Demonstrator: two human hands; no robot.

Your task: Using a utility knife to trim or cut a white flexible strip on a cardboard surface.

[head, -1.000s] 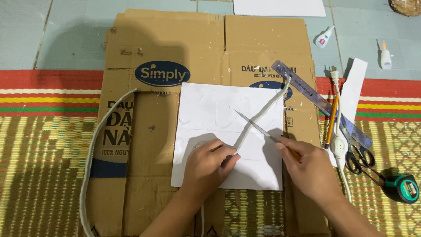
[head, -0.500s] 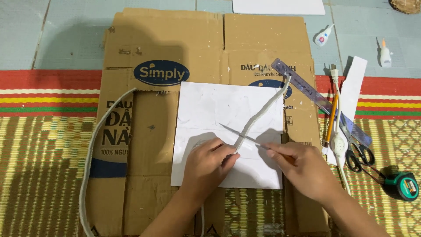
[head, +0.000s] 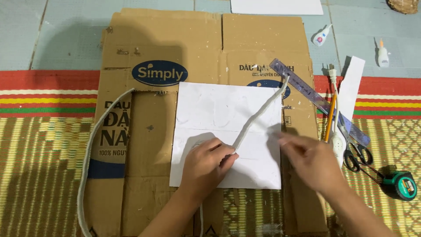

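Observation:
A white sheet [head: 210, 109] lies on flattened cardboard [head: 175, 44]. A grey-white rope [head: 263, 109] runs diagonally across the sheet from its upper right corner down to my left hand [head: 206, 164], which pinches and presses the rope's lower part against the sheet. The rest of the rope loops round the cardboard's left side [head: 94, 145]. My right hand [head: 311, 164] is blurred at the sheet's right edge, apart from the rope. The blur hides whether it holds anything.
Right of the sheet lie a clear ruler [head: 302, 85], a pencil [head: 330, 116], a white paper strip [head: 353, 83], scissors [head: 357, 153] and a green tape measure [head: 401, 184]. Two small glue bottles [head: 321, 36] [head: 383, 55] stand on the tiled floor. A woven mat [head: 39, 175] lies beneath.
My right hand, which held a thin blade pointed at the rope, has drawn back to the right off the sheet. The blade no longer shows. My left hand stays put.

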